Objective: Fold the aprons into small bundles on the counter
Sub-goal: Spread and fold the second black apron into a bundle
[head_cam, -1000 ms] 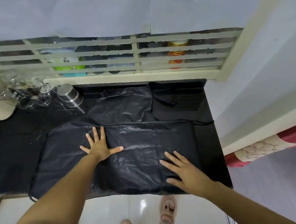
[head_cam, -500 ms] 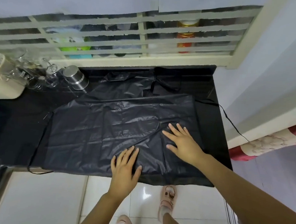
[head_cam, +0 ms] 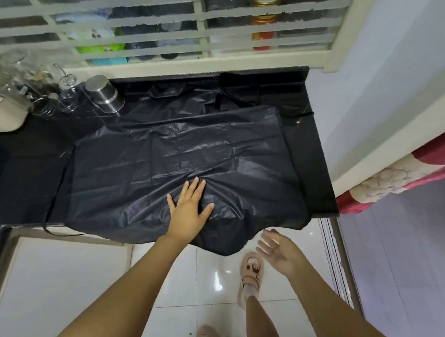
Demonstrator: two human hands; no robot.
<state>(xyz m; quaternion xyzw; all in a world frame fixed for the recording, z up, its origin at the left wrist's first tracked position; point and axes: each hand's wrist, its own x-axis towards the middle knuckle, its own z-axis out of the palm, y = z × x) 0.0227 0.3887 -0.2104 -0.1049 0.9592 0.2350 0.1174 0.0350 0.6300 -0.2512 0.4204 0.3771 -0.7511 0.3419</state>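
Head view: left hand (head_cam: 189, 209) pins apron (head_cam: 191, 145), fingers (head_cam: 195, 186) spread flat; right hand (head_cam: 280, 252) loose, empty; I'd pinch the hem (head_cam: 223, 247) hanging just past its fingertips (head_cam: 267, 235), fold up.

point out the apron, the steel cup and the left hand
apron (head_cam: 164, 159), head view, on its flat middle
steel cup (head_cam: 105, 96), head view, on its side wall
left hand (head_cam: 188, 211), head view, on its back

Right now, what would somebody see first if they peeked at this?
A big shiny black apron is spread across the dark counter, its near edge drooping over the front. The left hand presses flat on it near that edge, while the right hand hangs open in the air off the counter.
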